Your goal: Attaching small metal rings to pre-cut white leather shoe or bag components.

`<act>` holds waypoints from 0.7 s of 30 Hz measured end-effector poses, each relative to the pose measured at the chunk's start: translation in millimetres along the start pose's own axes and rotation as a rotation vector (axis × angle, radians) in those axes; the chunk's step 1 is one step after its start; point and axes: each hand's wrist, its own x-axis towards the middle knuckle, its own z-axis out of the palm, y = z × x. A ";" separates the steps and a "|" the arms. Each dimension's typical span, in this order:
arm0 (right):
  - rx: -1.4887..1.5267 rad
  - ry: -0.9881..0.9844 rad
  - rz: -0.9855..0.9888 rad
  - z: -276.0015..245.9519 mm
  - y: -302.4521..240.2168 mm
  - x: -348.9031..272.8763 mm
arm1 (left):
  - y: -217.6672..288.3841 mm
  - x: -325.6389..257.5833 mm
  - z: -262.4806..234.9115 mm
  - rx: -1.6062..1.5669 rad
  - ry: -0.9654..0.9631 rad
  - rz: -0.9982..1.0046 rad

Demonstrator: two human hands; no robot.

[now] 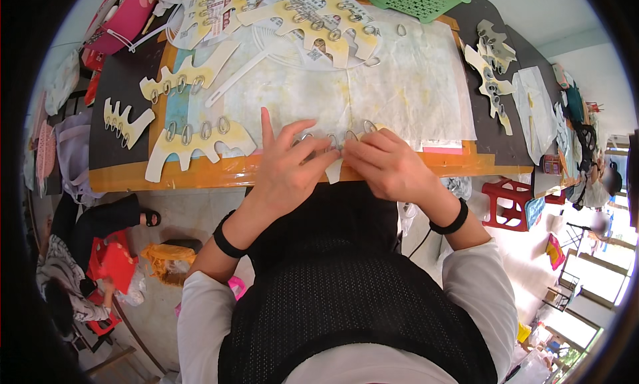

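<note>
At the table's near edge, my two hands work close together on a cream cut-out piece (333, 172) with strap-like tabs and metal rings. My left hand (287, 168) is closed on its left part, thumb and fingers pinching, one finger sticking up. My right hand (389, 163) pinches the piece's right part, fingertips beside a metal ring (351, 136). Much of the piece is hidden under my fingers. Left of my hands lies a similar ringed piece (193, 146), with another (183, 80) beyond it.
White stained paper (413, 84) covers the table middle, with a white fan (226, 81) carrying ringed pieces. A green basket (419, 1) and pink basket (126, 18) stand at the back. More pieces (492, 88) lie right. A person (63, 277) sits low left; a red stool (507, 204) stands right.
</note>
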 end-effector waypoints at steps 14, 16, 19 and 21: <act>0.139 0.131 0.174 14.0 -13.6 -2.3 | 5.4 6.0 -14.9 -0.127 -0.072 0.002; 0.122 0.143 0.195 14.7 -15.9 -0.7 | 4.4 6.2 -13.4 -0.108 -0.091 -0.031; 0.110 0.154 0.230 15.5 -18.4 0.0 | -1.6 14.1 -13.9 -0.076 -0.153 0.073; 0.083 0.160 0.249 16.1 -18.5 -0.4 | -12.1 21.3 -17.6 -0.099 -0.206 0.142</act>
